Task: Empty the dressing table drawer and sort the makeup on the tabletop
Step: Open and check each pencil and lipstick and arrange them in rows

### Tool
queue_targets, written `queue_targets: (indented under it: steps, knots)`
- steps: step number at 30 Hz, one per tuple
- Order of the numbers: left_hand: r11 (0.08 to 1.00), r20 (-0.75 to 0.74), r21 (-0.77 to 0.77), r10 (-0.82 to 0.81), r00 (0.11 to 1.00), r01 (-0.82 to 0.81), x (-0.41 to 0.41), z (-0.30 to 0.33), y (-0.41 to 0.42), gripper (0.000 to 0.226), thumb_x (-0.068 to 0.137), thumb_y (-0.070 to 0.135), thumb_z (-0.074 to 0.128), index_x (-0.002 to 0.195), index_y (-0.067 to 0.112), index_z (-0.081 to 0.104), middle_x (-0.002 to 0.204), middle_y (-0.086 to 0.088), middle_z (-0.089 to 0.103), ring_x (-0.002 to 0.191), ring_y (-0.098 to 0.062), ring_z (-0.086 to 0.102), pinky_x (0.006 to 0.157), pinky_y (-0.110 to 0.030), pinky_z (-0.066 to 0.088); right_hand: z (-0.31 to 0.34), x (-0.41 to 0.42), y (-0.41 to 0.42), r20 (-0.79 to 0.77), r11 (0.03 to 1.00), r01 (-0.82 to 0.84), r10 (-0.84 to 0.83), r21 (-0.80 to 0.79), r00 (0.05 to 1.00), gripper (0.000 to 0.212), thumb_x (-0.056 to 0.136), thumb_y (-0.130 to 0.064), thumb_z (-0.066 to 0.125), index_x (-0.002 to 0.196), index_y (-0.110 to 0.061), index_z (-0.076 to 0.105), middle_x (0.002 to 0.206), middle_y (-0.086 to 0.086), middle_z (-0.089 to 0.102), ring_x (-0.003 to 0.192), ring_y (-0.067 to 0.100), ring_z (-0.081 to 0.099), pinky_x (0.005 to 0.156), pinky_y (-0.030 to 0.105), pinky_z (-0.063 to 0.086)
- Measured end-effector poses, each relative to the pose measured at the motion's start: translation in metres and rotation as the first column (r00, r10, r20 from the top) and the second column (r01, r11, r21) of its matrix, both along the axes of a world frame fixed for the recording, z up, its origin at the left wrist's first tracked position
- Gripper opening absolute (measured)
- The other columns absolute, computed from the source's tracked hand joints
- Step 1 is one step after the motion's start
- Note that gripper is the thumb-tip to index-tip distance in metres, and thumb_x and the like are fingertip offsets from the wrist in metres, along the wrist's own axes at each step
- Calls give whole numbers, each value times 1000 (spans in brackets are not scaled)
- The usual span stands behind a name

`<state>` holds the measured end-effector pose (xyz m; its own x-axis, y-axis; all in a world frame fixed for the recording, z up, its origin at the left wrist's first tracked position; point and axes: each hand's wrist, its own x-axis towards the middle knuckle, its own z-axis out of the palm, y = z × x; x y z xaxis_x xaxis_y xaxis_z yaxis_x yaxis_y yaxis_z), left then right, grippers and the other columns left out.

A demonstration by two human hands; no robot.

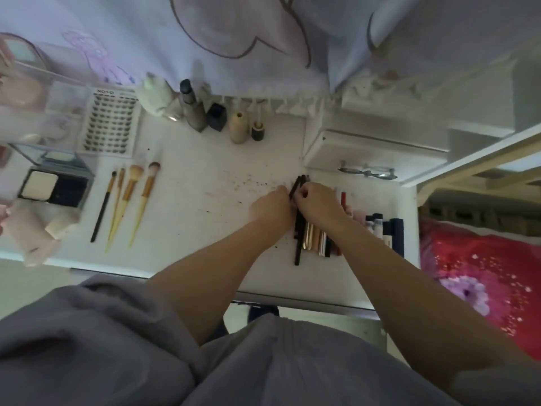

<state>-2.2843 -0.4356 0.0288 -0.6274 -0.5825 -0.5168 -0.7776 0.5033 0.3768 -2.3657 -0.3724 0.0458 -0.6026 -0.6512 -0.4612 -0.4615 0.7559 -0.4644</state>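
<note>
My left hand point(273, 208) and my right hand point(317, 202) meet over a bunch of thin black makeup pencils point(299, 230) on the white tabletop point(205, 177). Both hands pinch the pencils' upper ends; the lower ends rest near the table's front edge. To the right of the pencils lies a row of tubes point(317, 240), gold, red, pink and dark blue, partly hidden by my right forearm. Several makeup brushes point(128, 200) lie side by side at the left.
Bottles point(216, 118) stand along the back edge below a hanging cloth. A false-lash card point(109, 124), a powder compact point(54, 187) and a clear organiser point(35, 106) are at the left. A small white drawer unit point(371, 150) sits at the back right. Dark crumbs dot the middle.
</note>
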Motion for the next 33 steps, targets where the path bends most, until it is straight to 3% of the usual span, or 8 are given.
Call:
queue_targets:
  steps: [4,8,11,15,18,23,30,33]
  knots:
    - [987,-150,-78,-151,977,141,32,20,-10,18,93,28,45,98,10,47,93,-5,56,73,-22,53,60,-30,38,14,-2,-5,167,995,57,-41,-88,985,41,97,-38,45,65,-14,57,56,-4,57,48,4,52,51,21,36]
    - [927,-240,-225,-350,905,299,69,44,-40,14,92,23,47,96,10,48,91,-5,51,74,-22,49,59,-31,35,37,3,-13,543,988,125,-59,-86,838,23,93,-27,52,78,-13,64,55,-4,59,36,4,44,36,17,32]
    - [914,-228,-211,-391,892,347,78,63,-62,15,96,26,41,101,15,49,89,-1,56,76,-24,56,60,-33,39,55,11,-25,612,992,45,39,-122,789,20,93,-21,52,79,-12,64,55,-6,59,40,4,43,36,15,30]
    - [895,-252,-249,-430,867,371,83,78,-79,24,99,33,34,97,15,50,82,6,45,71,-17,47,62,-31,35,78,23,-42,573,972,-68,188,-223,798,23,97,-25,48,82,-13,60,57,-8,54,43,3,41,40,15,32]
    - [862,-215,-278,-486,847,424,90,82,-87,24,100,33,31,100,17,48,81,7,46,70,-18,48,62,-32,37,95,23,-47,502,947,-246,317,-204,804,25,99,-25,45,92,-11,64,59,-8,52,46,4,41,42,15,33]
    - [858,-296,-272,-506,810,436,99,82,-98,23,100,36,32,101,23,51,62,11,45,56,-12,42,51,-27,28,108,26,-47,373,888,-408,459,-211,807,24,100,-23,43,94,-19,66,60,-9,50,43,-1,39,45,12,34]
    - [923,-291,-5,-368,883,384,105,69,-101,20,100,37,31,99,22,44,61,9,45,53,-6,42,49,-25,27,98,28,-48,319,885,-452,463,-112,827,24,100,-23,40,93,-21,63,64,-10,58,47,-1,49,52,10,39]
    - [954,-234,177,-200,952,244,119,52,-113,13,100,27,33,95,19,42,70,1,52,56,-13,49,51,-26,37,86,18,-48,347,945,-324,316,-36,883,20,101,-25,36,100,-20,55,73,-8,68,54,1,58,56,18,42]
